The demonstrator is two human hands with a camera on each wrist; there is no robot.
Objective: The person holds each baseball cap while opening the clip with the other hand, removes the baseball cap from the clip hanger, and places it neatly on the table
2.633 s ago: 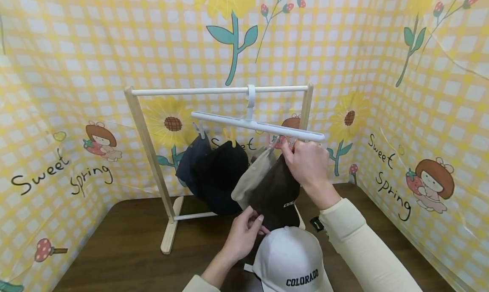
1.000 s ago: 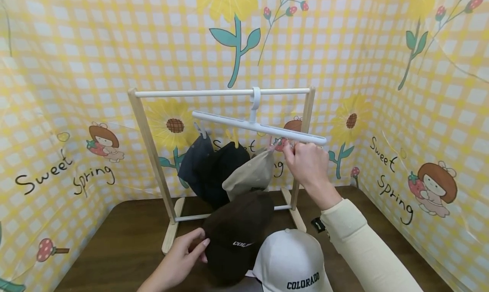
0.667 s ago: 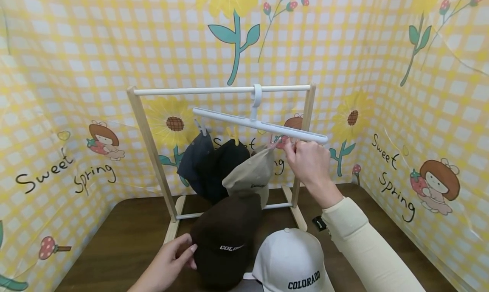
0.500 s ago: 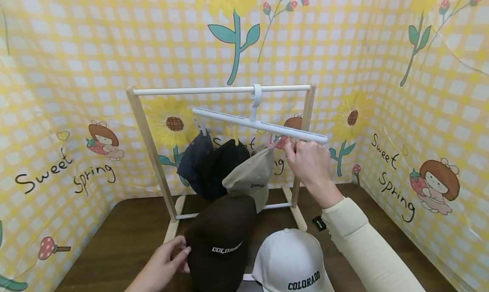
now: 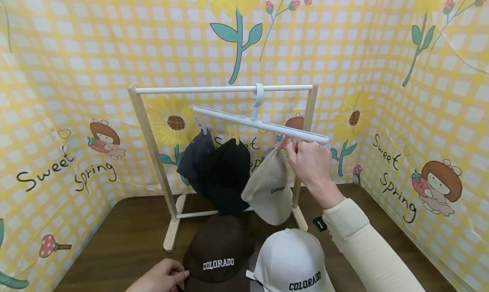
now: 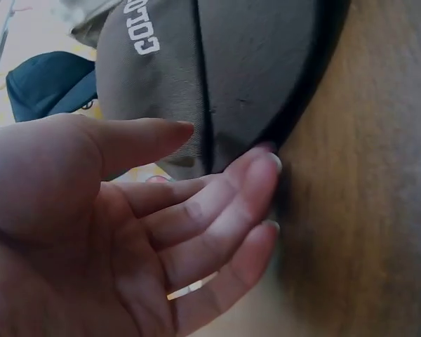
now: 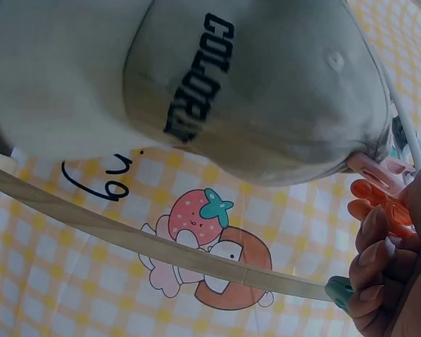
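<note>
the dark brown cotton cap with white "colorado" lettering lies on the dark wooden bench at about 6 o'clock in the head view, just in front of the wooden rack's foot. the left hand sits at its 8 o'clock edge, its fingers nearly straight and relaxed, their tips touching the cap's side; they grasp nothing. the right hand is raised at 2 o'clock under the white plastic hanger bar, its fingers pinching an orange plastic clothes peg. just beside it, at 9 o'clock of that hand, a beige cap hangs from a pink peg. a black cap and a navy cap hang further towards 9 o'clock. a white cap with black "colorado" lettering lies just beside the brown one, at its 3 o'clock.
</note>
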